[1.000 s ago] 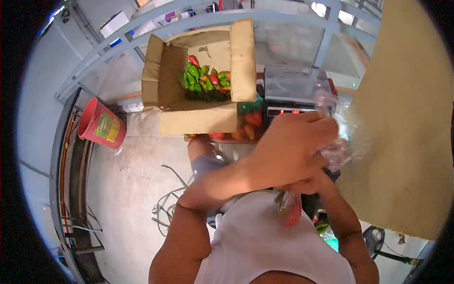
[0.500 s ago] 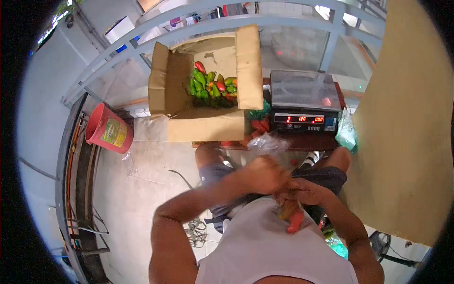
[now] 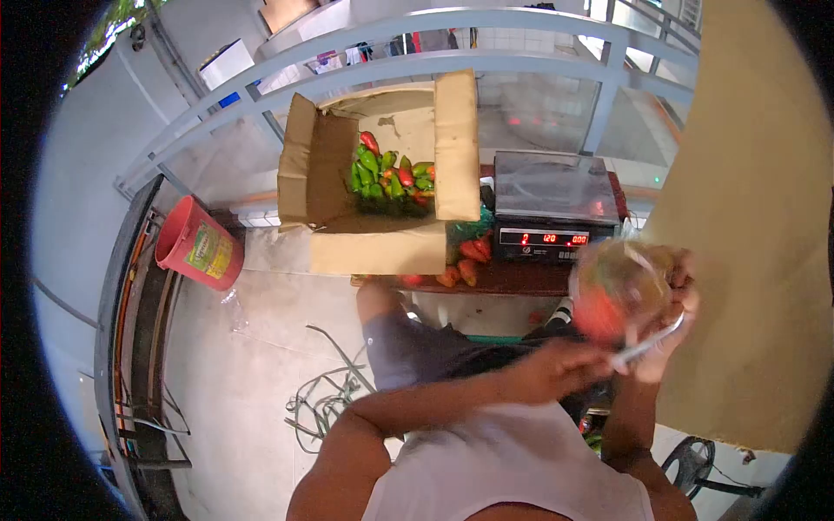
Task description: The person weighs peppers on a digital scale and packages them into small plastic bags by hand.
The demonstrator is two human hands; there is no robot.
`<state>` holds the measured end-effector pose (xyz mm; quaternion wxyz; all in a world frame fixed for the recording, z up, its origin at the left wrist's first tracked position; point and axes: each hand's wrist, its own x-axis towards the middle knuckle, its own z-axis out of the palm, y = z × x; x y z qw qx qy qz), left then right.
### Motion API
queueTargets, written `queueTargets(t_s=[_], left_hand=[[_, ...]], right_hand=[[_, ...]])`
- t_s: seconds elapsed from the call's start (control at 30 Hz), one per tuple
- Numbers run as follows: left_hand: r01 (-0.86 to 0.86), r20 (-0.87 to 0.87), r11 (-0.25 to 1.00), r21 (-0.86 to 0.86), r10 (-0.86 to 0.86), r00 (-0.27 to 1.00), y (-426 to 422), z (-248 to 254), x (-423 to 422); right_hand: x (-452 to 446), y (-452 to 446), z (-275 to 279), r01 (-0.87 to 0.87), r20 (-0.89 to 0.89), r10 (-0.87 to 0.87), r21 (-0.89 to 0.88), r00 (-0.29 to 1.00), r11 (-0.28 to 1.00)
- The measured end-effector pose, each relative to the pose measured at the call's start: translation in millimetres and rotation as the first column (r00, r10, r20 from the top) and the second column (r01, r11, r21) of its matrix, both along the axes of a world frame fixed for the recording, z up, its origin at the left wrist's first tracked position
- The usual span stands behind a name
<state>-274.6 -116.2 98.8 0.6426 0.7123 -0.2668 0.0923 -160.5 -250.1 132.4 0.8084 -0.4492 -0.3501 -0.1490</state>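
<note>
A clear plastic bag (image 3: 627, 276) bulges with red, orange and greenish peppers, blurred by motion, in front of the scale's right corner. My right hand (image 3: 679, 300) is closed around the bag's right side. From that hand a thin whitish strip (image 3: 647, 343) runs down to the fingers of my left hand (image 3: 565, 369). Those fingers are closed on its lower end. Whether the strip is the bag's twisted neck or a separate piece cannot be made out. Both hands are above my lap, on the right.
An open cardboard box (image 3: 378, 252) holds several green and red peppers. Beside it stands a digital scale (image 3: 556, 195) with lit red digits. Loose red peppers (image 3: 469, 260) lie between them. On the left are a red bucket (image 3: 200, 243) and loose strapping (image 3: 326, 399); cardboard (image 3: 747, 260) rises at right.
The bag of peppers has swung from against my shirt up and right towards the scale. My hands have moved right and apart, with the whitish strip now showing between them.
</note>
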Motion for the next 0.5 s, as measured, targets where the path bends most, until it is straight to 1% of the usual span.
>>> queueTargets(t_s=[0.03, 0.07, 0.1, 0.13, 0.17, 0.2, 0.23, 0.27, 0.3, 0.33, 0.37, 0.4, 0.43, 0.47, 0.5], left_hand=[[-0.06, 0.049, 0.993, 0.099, 0.056, 0.997, 18.2, -7.3, 12.5], [-0.126, 0.104, 0.973, 0.193, 0.107, 0.989, 36.6, -14.1, 25.3], [-0.226, 0.174, 0.909, 0.35, 0.173, 0.969, 69.9, -4.8, 32.1], [-0.307, 0.221, 0.832, 0.461, 0.227, 0.948, 93.4, 6.1, 31.4], [-0.383, 0.277, 0.738, 0.555, 0.27, 0.922, 107.0, 14.0, 29.9], [-0.408, 0.302, 0.713, 0.57, 0.28, 0.911, 104.2, 21.3, 23.2], [-0.436, 0.326, 0.687, 0.582, 0.294, 0.899, 94.8, 29.1, 8.6], [-0.464, 0.347, 0.66, 0.591, 0.311, 0.885, 84.6, 27.7, -6.9], [-0.512, 0.424, 0.688, 0.514, 0.314, 0.849, 62.5, 8.3, -16.6], [-0.452, 0.313, 0.797, 0.4, 0.345, 0.885, 46.1, -2.5, -19.8], [-0.4, 0.198, 0.878, 0.264, 0.357, 0.913, 37.5, -9.6, -21.4], [-0.349, -0.004, 0.934, 0.079, 0.35, 0.937, 41.2, -14.0, -21.4], [-0.319, -0.197, 0.941, -0.118, 0.292, 0.936, 51.7, -14.0, -18.5], [-0.331, -0.246, 0.939, -0.098, 0.299, 0.922, 69.0, -14.3, -14.9], [-0.341, -0.295, 0.937, -0.079, 0.305, 0.906, 86.2, -14.7, -11.5]], right_hand=[[-9.7, 1.8, -8.8, -0.254, -0.218, 0.27, 0.096, 0.938, 0.962], [-8.4, 4.2, -18.5, -0.435, -0.311, 0.444, 0.102, 0.84, 0.895], [4.8, 2.9, -34.5, -0.597, -0.184, 0.574, -0.104, 0.798, 0.796], [6.3, 2.9, -32.6, -0.578, -0.206, 0.54, -0.295, 0.816, 0.761], [5.9, 0.9, -31.3, -0.543, -0.226, 0.5, -0.476, 0.836, 0.692], [4.5, 5.0, -46.1, -0.421, -0.208, 0.368, -0.506, 0.906, 0.752], [0.2, 13.8, -43.2, -0.196, -0.111, 0.161, -0.562, 0.981, 0.804], [-1.9, 21.4, -45.5, -0.138, -0.128, 0.083, -0.516, 0.988, 0.846], [-3.2, 28.5, -47.8, -0.079, -0.148, 0.01, -0.471, 0.989, 0.878], [-4.8, 34.3, -45.8, -0.103, -0.148, 0.048, -0.388, 0.988, 0.916], [-5.1, 36.6, -44.2, -0.386, -0.316, 0.31, -0.217, 0.897, 0.896], [-6.2, 37.8, -42.4, -0.615, -0.425, 0.557, 0.0, 0.714, 0.789], [-5.7, 38.6, -39.3, -0.759, -0.455, 0.76, 0.239, 0.464, 0.606], [-1.0, 37.3, -26.3, -0.825, -0.311, 0.776, -0.058, 0.549, 0.562], [3.1, 36.1, -24.1, -0.74, -0.271, 0.689, -0.261, 0.672, 0.62]])
